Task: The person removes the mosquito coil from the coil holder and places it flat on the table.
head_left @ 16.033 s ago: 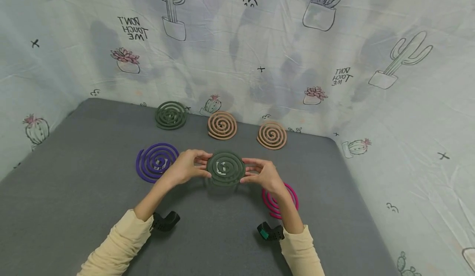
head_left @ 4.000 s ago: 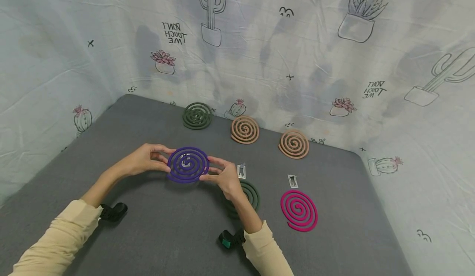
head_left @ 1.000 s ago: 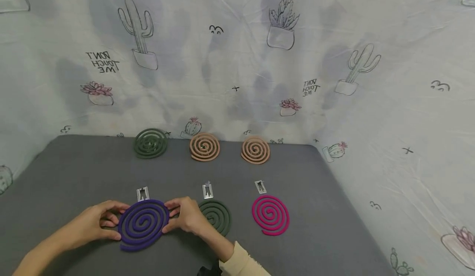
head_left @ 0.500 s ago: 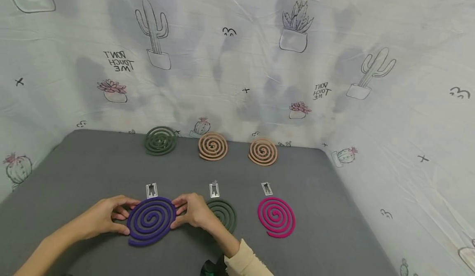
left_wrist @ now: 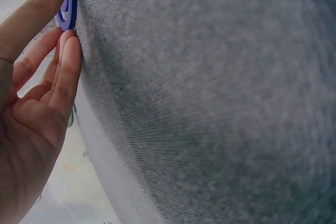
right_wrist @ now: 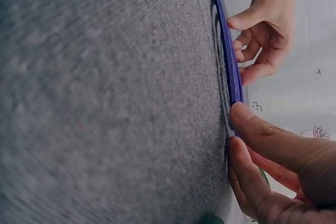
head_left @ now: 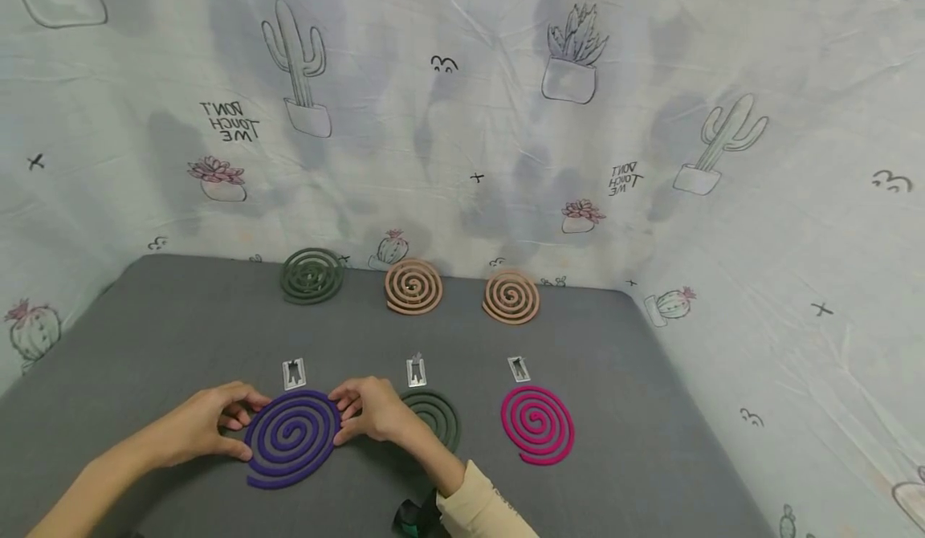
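A purple mosquito coil (head_left: 292, 434) lies flat at the front left of the table, close over the grey cloth. My left hand (head_left: 205, 425) pinches its left edge between thumb and fingers, while my right hand (head_left: 372, 411) pinches the right edge. Seen side-on in the right wrist view, the coil (right_wrist: 231, 61) is a thin purple strip right at the cloth, with the right thumb (right_wrist: 257, 127) on its upper face. Just behind the coil lies a small metal stand (head_left: 294, 373). In the left wrist view only a bit of the coil (left_wrist: 67, 11) shows at the fingertips.
A dark green coil (head_left: 437, 417), partly hidden by my right arm, and a pink coil (head_left: 538, 425) lie to the right, with metal stands (head_left: 416, 372) behind them. Along the back wall are another green coil (head_left: 311, 276) and two tan coils (head_left: 413, 287).
Earlier both hands held the dark green coil, which now lies in front of its stand. Later they lifted the purple coil and lowered it in front of its stand. The last half second shows little movement.
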`<state>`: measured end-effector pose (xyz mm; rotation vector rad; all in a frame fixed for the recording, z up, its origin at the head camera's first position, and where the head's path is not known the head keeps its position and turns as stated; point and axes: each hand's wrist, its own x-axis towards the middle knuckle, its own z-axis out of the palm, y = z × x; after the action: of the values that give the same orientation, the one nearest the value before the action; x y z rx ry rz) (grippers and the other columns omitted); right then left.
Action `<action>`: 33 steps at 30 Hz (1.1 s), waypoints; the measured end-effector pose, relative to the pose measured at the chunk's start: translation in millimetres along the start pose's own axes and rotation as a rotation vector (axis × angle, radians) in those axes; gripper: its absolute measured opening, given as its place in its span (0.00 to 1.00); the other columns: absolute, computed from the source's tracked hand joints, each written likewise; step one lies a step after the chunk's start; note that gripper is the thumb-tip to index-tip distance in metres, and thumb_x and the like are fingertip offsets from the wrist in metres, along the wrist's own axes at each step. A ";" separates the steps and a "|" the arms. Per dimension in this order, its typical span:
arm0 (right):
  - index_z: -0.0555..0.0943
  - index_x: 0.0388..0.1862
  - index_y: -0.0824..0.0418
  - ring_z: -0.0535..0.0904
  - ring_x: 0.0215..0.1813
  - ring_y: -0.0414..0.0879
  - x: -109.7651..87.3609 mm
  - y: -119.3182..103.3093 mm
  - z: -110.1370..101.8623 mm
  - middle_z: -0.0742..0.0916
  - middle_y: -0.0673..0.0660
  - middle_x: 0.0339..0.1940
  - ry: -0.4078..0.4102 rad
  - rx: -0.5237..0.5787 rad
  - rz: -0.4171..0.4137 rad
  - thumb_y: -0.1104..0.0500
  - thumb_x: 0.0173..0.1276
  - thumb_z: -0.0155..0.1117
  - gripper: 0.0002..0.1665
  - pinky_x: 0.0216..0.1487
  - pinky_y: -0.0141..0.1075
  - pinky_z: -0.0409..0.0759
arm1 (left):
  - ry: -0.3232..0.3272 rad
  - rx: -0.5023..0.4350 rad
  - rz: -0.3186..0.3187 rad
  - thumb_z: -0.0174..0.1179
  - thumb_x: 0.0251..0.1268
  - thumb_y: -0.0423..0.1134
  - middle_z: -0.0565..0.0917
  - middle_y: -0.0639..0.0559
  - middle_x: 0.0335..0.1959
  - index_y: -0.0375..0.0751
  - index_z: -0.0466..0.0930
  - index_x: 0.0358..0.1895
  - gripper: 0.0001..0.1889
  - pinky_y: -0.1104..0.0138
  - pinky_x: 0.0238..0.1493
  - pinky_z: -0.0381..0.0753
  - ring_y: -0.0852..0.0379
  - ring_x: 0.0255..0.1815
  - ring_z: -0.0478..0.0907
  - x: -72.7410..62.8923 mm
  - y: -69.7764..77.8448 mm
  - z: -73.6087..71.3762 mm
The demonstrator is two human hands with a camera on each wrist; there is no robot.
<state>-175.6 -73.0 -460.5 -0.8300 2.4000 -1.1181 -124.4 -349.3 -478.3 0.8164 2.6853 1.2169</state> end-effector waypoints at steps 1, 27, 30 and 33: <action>0.83 0.48 0.63 0.79 0.28 0.30 0.0 0.0 0.0 0.87 0.53 0.33 -0.001 -0.005 -0.004 0.67 0.41 0.80 0.30 0.33 0.18 0.76 | 0.000 -0.001 0.003 0.76 0.38 0.48 0.79 0.54 0.38 0.28 0.76 0.47 0.34 0.75 0.33 0.82 0.75 0.35 0.73 0.0 -0.1 0.2; 0.82 0.45 0.67 0.79 0.25 0.30 -8.9 -3.5 7.4 0.85 0.53 0.30 -0.013 -0.012 -0.036 0.70 0.42 0.79 0.26 0.26 0.17 0.74 | -0.069 -0.120 -0.006 0.71 0.50 0.40 0.79 0.57 0.42 0.23 0.72 0.53 0.31 0.74 0.34 0.81 0.73 0.37 0.74 -14.2 -3.8 -1.6; 0.82 0.46 0.67 0.82 0.28 0.33 -7.1 -2.1 -4.6 0.86 0.55 0.33 0.001 0.079 -0.008 0.69 0.45 0.77 0.25 0.28 0.20 0.77 | -0.051 -0.163 0.029 0.66 0.56 0.34 0.80 0.56 0.45 0.25 0.70 0.58 0.27 0.74 0.38 0.81 0.69 0.40 0.78 -10.4 -4.9 -12.1; 0.82 0.48 0.67 0.84 0.33 0.39 -2.8 -0.1 -22.6 0.87 0.59 0.39 0.038 0.181 -0.029 0.68 0.51 0.74 0.23 0.31 0.22 0.78 | 0.027 -0.164 0.087 0.63 0.58 0.29 0.81 0.57 0.48 0.27 0.70 0.60 0.25 0.74 0.42 0.82 0.66 0.43 0.80 -1.0 -3.8 -25.6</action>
<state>-185.7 -58.4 -446.2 -0.7920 2.2811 -1.3511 -132.5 -369.2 -463.8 0.9072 2.5518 1.4544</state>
